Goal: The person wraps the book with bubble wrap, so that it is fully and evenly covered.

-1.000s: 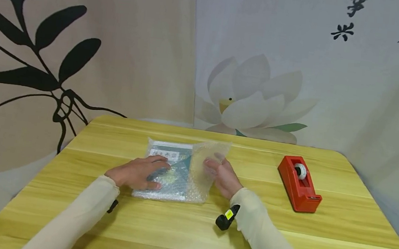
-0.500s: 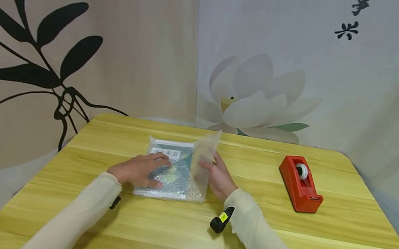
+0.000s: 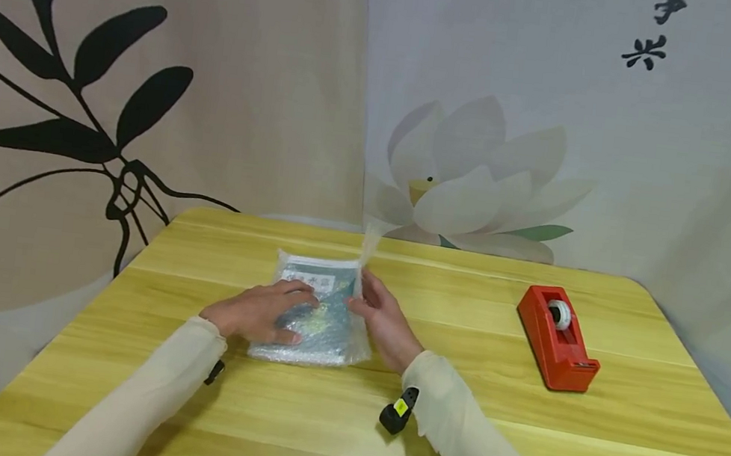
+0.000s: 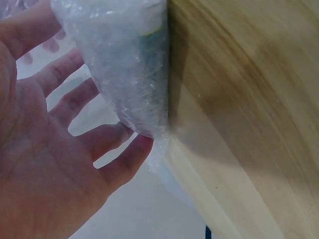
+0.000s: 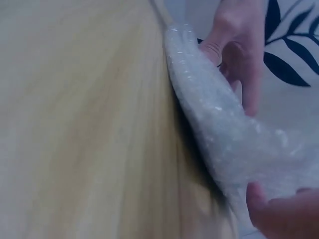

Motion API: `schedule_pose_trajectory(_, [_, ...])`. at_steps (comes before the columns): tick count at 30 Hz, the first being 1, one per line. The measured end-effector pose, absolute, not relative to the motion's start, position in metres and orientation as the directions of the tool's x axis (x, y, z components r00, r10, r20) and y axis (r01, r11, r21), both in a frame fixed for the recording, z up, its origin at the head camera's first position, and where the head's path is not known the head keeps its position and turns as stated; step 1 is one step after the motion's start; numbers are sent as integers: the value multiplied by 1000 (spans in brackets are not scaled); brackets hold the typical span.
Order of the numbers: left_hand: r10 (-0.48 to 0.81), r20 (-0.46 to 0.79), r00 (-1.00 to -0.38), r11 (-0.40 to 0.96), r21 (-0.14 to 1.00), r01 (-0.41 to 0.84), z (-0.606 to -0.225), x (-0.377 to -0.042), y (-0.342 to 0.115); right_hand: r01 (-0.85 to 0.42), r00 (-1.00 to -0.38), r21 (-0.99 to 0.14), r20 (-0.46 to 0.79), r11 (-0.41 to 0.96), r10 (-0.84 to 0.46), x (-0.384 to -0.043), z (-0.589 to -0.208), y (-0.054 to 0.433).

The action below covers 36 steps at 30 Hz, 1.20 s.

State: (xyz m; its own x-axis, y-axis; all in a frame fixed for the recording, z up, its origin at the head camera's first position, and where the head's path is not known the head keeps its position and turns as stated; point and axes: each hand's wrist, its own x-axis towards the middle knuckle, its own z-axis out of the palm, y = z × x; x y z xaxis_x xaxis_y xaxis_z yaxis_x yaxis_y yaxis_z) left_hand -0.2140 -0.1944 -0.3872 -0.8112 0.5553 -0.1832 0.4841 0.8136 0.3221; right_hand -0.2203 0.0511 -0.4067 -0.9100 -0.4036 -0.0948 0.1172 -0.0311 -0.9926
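A flat teal book (image 3: 330, 329) with a white label lies inside clear bubble wrap (image 3: 362, 346) near the middle of the table. My left hand (image 3: 261, 312) rests on its left part with fingers spread; the left wrist view shows the fingertips against the wrap (image 4: 114, 64). On the other side, my right hand (image 3: 389, 321) holds the wrap's loose right flap (image 3: 370, 242) between thumb and fingers. That flap stands up almost edge-on along the book's right side. In the right wrist view the right thumb (image 5: 256, 201) presses the wrap (image 5: 214, 119).
To the right on the wooden table (image 3: 289, 422) stands a red tape dispenser (image 3: 556, 340) with a roll of tape (image 3: 559, 314) in it. A printed cloth backdrop (image 3: 272, 97) hangs behind the table's far edge.
My right hand has moved left, bringing the wrap's right flap from lying outward to upright beside the book. The left hand has stayed on the wrapped book.
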Motion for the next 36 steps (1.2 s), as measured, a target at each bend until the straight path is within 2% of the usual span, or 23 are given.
schedule_pose_trajectory(8, [567,-146,-811,803,320,503,-390,-214,-191,-5,-847,-969,-127,247,-516,-217,-405,42])
schedule_pose_trajectory(17, [562,-107,-820,795,341,501,-396,-210,-193,-148,-767,-899,-160,413,-622,-218,-408,36])
schedule_pose_trajectory(20, [523,-92,-847,805,379,456,-398,-208,-196,-204,-754,-860,-167,468,-635,-220,-407,34])
schedule_pose_trajectory(26, [405,24,-914,808,459,370,-402,-210,-197,-309,-726,-742,-221,595,-651,-224,-399,26])
schedule_pose_trajectory(32, [388,52,-920,778,517,357,-404,-211,-195,-417,-676,-579,-318,701,-665,-222,-391,22])
schedule_pose_trajectory(36, [376,40,-926,790,509,343,-402,-212,-195,-494,-659,-474,-343,729,-670,-221,-388,17])
